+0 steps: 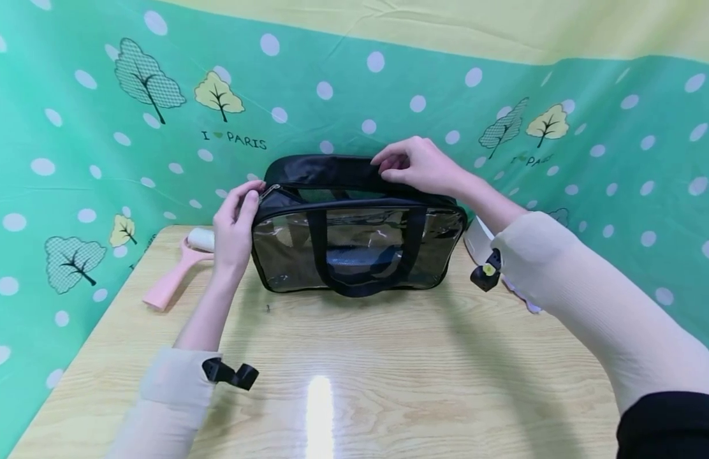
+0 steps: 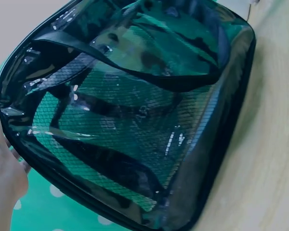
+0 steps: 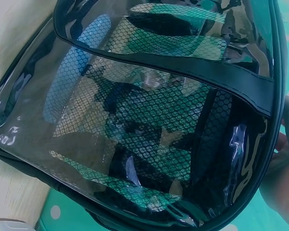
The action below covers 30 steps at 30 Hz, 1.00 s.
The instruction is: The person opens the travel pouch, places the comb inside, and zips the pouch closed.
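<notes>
Table [image 1: 354, 344]: wood, under the fingers
Cloth [image 1: 343, 95]: green, dotted, behind the fingers
Bag [image 1: 363, 233]: see-through, between and under the fingers
Left hand [image 1: 235, 226]: fingers pinch bag's corner
Right hand [image 1: 422, 167]: fingers pinch bag's top edge
Table edge [image 1: 99, 333]: left of left fingers, past pink roller [image 1: 173, 275]
Room: in front of fingers

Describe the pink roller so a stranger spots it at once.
In the head view, find the wooden table, then the black-trimmed see-through bag standing on it. Just left of the bag, partly hidden behind the left hand, lies the roller. Its pink handle and white cylinder set it apart from the dark bag beside it.
</notes>
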Tool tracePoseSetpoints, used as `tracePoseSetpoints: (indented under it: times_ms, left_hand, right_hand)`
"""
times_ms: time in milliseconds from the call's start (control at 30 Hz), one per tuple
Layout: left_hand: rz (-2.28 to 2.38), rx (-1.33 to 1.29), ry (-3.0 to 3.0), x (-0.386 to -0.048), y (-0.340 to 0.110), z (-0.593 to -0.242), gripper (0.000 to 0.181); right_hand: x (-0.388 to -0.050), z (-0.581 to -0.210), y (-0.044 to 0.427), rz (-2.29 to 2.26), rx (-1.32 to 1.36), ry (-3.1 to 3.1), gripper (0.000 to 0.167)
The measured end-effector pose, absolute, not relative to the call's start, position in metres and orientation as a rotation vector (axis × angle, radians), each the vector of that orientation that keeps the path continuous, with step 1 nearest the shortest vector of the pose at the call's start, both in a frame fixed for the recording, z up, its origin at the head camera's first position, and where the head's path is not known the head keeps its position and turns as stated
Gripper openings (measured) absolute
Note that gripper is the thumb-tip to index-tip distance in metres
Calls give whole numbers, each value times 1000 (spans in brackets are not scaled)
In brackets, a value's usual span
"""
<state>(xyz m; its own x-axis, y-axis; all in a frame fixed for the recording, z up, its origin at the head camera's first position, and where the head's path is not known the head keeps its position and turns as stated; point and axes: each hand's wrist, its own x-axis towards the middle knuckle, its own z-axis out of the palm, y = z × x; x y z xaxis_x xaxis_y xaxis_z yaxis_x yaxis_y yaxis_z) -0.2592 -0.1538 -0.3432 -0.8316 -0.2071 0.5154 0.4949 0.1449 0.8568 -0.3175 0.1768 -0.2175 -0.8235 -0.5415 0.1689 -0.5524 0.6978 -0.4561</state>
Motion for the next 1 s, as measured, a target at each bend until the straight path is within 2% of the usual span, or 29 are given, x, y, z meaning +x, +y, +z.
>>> tracePoseSetpoints:
  times_ms: [267,467,1000]
  left_hand:
    - [-1763,-354,-1802,-245,-150,-364,41]
    - [-1587,-310,-1863,-238,-148,-377,41]
    - [-1457,-246,-1751,-238,-137,-390,36]
  right_hand:
    - [-316,-216,175,789,917,-2876,31]
    - [-316,-210,164,784,936,-2854,30]
    - [-315,-180,92,580,1182,-2775,30]
